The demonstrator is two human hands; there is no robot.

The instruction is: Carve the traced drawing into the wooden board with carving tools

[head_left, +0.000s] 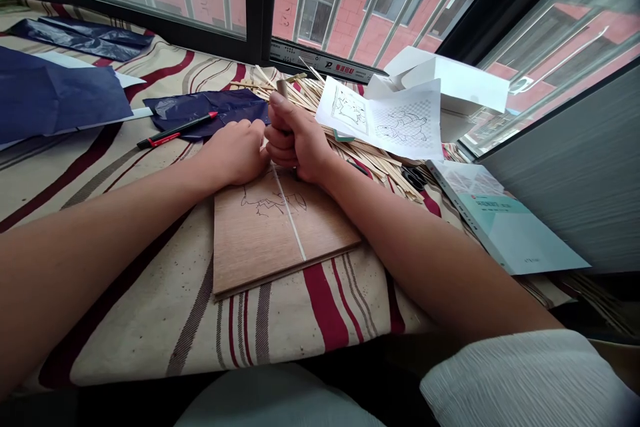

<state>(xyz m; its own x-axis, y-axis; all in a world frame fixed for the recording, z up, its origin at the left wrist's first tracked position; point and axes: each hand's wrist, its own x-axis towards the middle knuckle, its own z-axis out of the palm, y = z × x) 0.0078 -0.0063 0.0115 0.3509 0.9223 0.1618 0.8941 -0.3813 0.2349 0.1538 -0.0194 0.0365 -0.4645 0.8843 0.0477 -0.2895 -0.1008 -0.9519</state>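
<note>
A square wooden board [260, 247] lies on the cloth, with a dark line drawing on its upper part. Across it runs a narrow pale wooden strip [290, 217], its far end reaching under my hands. My left hand [240, 150] rests at the board's far edge, fingers curled down beside the strip; its fingertips are hidden. Touching it, my right hand [300, 140] is wrapped in a fist around an upright tool with a light round handle [282, 88], thumb near the top. The tool's lower end is out of sight.
Behind my hands lie several loose wooden strips [395, 170] and a printed drawing sheet [383, 117]. A black-and-red pen [177, 130] and dark blue sheets [60, 93] are at left. A book [515, 227], black-handled scissors [414, 177] and white box [460, 83] stand right.
</note>
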